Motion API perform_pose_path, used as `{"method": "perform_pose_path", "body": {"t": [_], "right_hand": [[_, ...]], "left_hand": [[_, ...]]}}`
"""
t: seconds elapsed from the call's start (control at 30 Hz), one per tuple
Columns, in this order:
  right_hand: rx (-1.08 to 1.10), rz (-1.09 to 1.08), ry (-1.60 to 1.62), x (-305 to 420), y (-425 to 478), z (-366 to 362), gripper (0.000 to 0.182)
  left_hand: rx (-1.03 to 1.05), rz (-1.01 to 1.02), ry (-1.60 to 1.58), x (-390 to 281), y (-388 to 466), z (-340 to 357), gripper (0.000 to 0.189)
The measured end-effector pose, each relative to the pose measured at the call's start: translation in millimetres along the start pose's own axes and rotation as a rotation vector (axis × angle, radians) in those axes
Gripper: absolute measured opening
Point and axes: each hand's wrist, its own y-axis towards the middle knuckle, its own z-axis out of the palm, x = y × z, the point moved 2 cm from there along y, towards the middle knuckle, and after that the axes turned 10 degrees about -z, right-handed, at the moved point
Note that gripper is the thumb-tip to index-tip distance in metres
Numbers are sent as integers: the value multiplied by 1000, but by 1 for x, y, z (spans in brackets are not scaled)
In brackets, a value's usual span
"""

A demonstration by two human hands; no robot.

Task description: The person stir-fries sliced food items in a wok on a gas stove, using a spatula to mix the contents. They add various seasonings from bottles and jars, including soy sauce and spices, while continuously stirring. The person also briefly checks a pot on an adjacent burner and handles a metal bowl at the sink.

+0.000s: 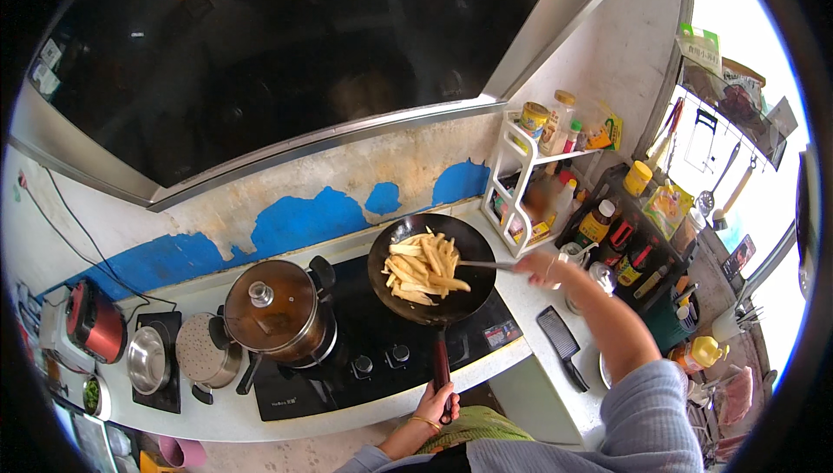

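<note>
My left hand [434,406] grips the dark red handle [442,362] of a black wok [384,248] on the right side of the cooktop. Pale yellow strips of food [423,265] lie heaped in the wok; their exact kind is hard to tell. My right hand [541,269], slightly blurred, is closed around the handle of a metal cooking utensil [485,265]. That utensil reaches over the wok's right rim to the strips, and its working end is hidden among them.
A glass-lidded pot [273,304] stands on the left of the black cooktop [351,395]. A black-handled grater [559,339] lies on the right counter. Beyond it are sauce bottles [593,222] and a white rack [514,193]. A range hood [325,134] overhangs the back. Left are a steamer pot [205,349] and steel bowl [148,359].
</note>
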Motion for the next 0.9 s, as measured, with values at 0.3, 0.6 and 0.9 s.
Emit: {"method": "perform_pose_path", "body": {"t": [0.3, 0.6, 0.9], "right_hand": [[-320, -693, -905, 13, -76, 61, 26], [-233, -734, -1247, 61, -188, 69, 25], [-322, -674, -1265, -3, -142, 114, 38]], "left_hand": [[-32, 3, 26, 2, 2, -6, 23], [-24, -15, -1, 4, -2, -8, 21], [-15, -53, 15, -1, -3, -1, 19]]}}
